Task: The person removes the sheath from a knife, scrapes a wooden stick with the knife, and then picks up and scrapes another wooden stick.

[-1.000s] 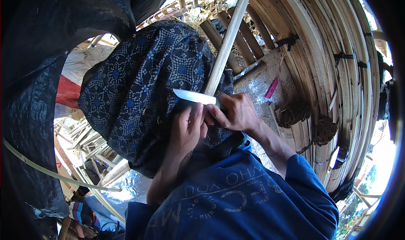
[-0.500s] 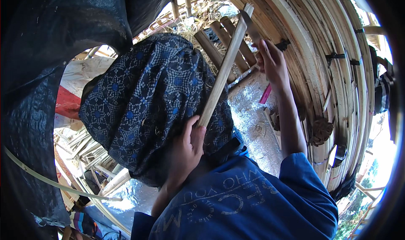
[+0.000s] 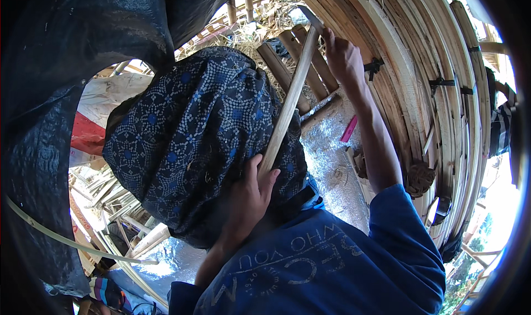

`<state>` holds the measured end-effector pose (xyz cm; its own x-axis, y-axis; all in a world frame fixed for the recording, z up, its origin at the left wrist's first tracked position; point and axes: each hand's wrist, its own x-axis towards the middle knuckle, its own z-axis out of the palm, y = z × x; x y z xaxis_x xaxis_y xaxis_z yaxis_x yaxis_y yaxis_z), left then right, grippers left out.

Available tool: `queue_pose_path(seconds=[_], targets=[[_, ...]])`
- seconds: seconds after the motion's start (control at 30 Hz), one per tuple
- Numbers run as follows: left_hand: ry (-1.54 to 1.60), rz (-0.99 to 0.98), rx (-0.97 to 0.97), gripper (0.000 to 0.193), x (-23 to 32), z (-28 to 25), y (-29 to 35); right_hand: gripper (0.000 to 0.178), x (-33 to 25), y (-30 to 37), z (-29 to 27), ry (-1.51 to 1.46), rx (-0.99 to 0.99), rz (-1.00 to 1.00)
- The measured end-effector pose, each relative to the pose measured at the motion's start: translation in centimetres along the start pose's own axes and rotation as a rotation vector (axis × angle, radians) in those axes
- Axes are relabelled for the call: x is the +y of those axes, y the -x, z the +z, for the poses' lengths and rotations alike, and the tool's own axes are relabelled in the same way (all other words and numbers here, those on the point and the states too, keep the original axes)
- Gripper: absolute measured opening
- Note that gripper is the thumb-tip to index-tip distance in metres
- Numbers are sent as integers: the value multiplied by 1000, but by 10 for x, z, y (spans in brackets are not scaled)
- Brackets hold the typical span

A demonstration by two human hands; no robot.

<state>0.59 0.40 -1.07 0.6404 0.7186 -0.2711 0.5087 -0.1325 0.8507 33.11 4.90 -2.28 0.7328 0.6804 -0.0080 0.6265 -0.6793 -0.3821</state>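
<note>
A long pale strip of bamboo or wood [image 3: 290, 102] slants away from me, over the dark blue patterned cloth [image 3: 204, 127] that covers my lap. My left hand [image 3: 249, 201] is closed around its near end, thumb on one side and fingers on the other. Up at the far end, my right hand [image 3: 344, 60] grips a knife [image 3: 311, 19], its handle hidden in the fist. The blade points up and to the left, just beyond the strip's tip. Whether it touches the strip I cannot tell.
Long stacked strips [image 3: 420, 82], bound with black ties, curve along the right. Split bamboo pieces [image 3: 276, 66] lie beyond the cloth. A pink object [image 3: 349, 129] rests on the silvery floor sheet. Black sheeting [image 3: 44, 121] hangs at left, above loose offcuts [image 3: 113, 193].
The knife and my right hand have moved a little farther away and left, past the strip's tip. The strip's far end has dropped slightly toward me; my left hand keeps its hold.
</note>
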Motion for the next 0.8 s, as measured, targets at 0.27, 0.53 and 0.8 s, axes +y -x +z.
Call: queue_pose_path(seconds=[0.27,0.53,0.8], targets=[[-47,-26,-25,44,-1,0,1,67,24,3,21,-68,63,-58],[-53,43,22,41,-5,3,2,58,-9,91,18,-268,-161,-146],[44,34,-6,36,6,0,2,64,27,27,8,-76,135,-183]])
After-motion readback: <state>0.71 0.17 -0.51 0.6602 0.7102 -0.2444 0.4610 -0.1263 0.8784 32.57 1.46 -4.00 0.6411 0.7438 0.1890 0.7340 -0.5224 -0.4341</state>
